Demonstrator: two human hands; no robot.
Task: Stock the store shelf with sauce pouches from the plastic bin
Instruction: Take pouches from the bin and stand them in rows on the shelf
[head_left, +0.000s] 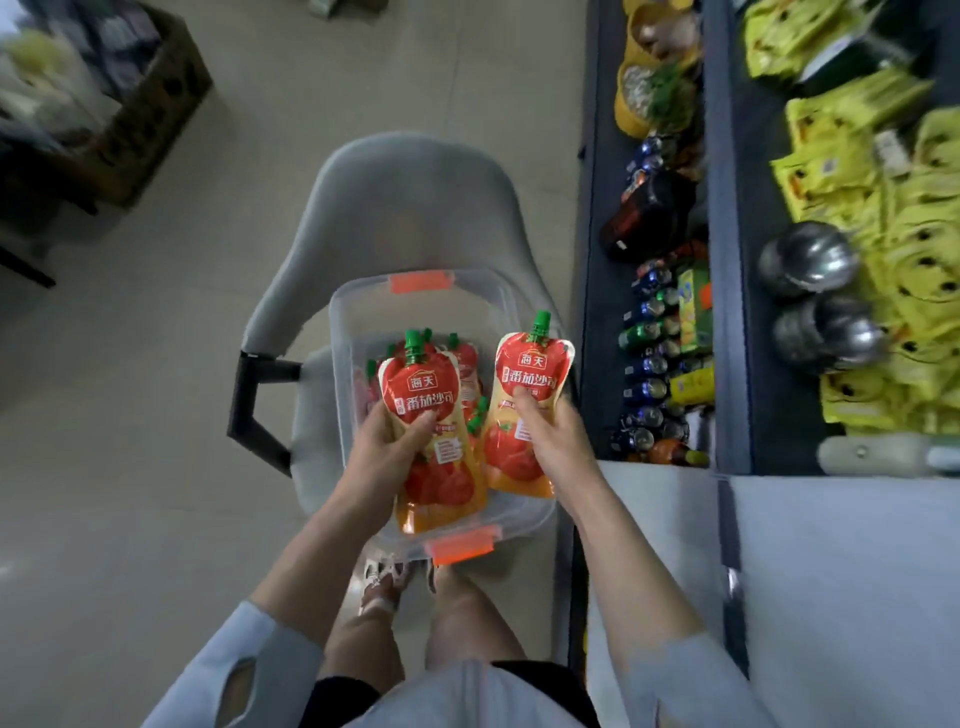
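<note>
While the left hand (387, 452) and right hand (553, 441) each clamped a pouch (423, 400) above the bin (363, 312) on the chair (405, 197), a firm mid-body grip would suit carrying them, spouts up, to the shelf (727, 260).

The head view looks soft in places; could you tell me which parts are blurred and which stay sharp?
In the head view, both sauce pouches, left and right, are sharp with readable print; the yellow packets on the shelf and the cardboard box smear with motion blur; wide-angle distortion bends the edges.
</note>
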